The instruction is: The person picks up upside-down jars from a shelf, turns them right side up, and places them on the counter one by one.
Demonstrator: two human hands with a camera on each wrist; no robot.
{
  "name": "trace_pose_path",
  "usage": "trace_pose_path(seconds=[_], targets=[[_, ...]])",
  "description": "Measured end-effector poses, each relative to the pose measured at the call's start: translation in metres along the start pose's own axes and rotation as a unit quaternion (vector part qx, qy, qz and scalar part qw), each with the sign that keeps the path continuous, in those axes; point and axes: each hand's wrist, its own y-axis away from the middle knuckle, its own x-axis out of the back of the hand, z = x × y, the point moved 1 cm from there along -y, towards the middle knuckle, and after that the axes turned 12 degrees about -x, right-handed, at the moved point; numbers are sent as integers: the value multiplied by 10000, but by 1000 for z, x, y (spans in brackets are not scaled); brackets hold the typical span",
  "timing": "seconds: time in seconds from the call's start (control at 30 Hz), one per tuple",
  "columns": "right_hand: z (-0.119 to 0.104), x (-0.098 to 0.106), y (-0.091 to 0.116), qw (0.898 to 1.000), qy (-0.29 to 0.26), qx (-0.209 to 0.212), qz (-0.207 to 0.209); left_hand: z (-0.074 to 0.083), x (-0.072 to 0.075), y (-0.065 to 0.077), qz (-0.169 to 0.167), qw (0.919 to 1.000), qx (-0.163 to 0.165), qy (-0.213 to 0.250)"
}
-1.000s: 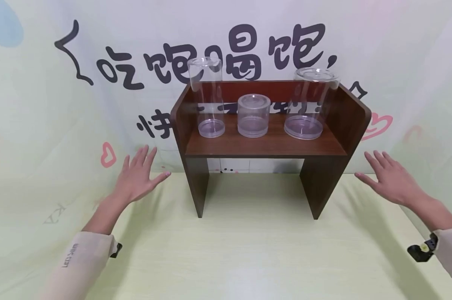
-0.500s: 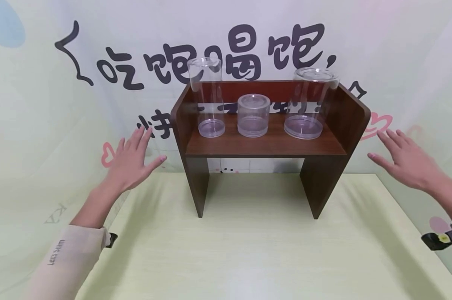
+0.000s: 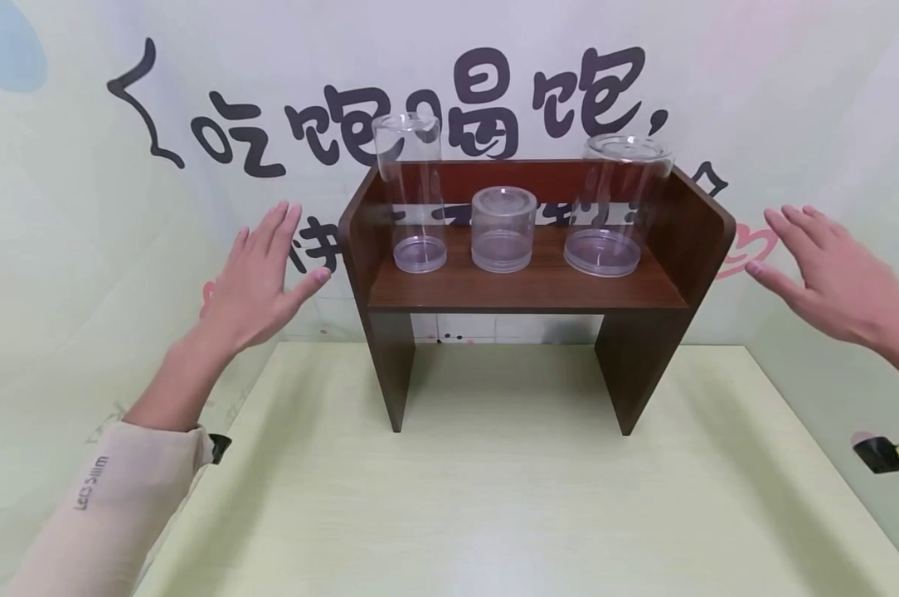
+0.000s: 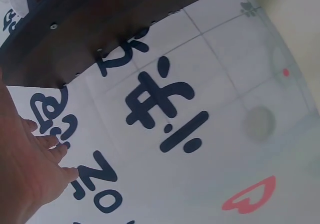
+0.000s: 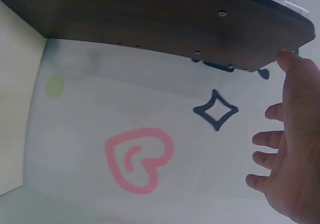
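Observation:
My left hand [image 3: 254, 286] is raised in the air left of a dark brown wooden shelf [image 3: 524, 292], its fingers straight and the thumb spread. On the other side my right hand [image 3: 841, 286] hovers likewise, fingers extended, touching nothing. Upright on the shelf board stand three clear containers: a tall narrow cylinder [image 3: 418, 207] at left, a short one [image 3: 503, 230] in the middle, and a tall wide one [image 3: 605, 207] at right. Both wrist views show a bare hand beside the outer face of a shelf side panel, apart from any container.
The shelf stands on a pale yellow table [image 3: 494, 497] near its back edge. Behind hangs a light cloth [image 3: 270, 50] with large black characters and pink hearts. Dark wrist straps [image 3: 878, 454] show at both cuffs.
Both hands have risen. The right hand has also moved outward to the right, and the left slightly to the left. Shelf and containers have stayed in place.

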Motion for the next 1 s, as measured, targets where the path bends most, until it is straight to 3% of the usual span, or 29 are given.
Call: trace_pose_path(seconds=[0.3,0.53,0.73,1.0], targets=[[-29,21,-13,9994,-69,215,279,17,10,-21,219,9993,-294,22],[-38,32,-21,9993,-176,180,275,29,17,-36,294,9981,-542,-86],[-50,41,-29,9988,-190,287,334,41,21,-48,173,9974,-688,-121],[-74,48,-43,9991,-127,319,257,51,21,-56,-171,9979,-615,-117]])
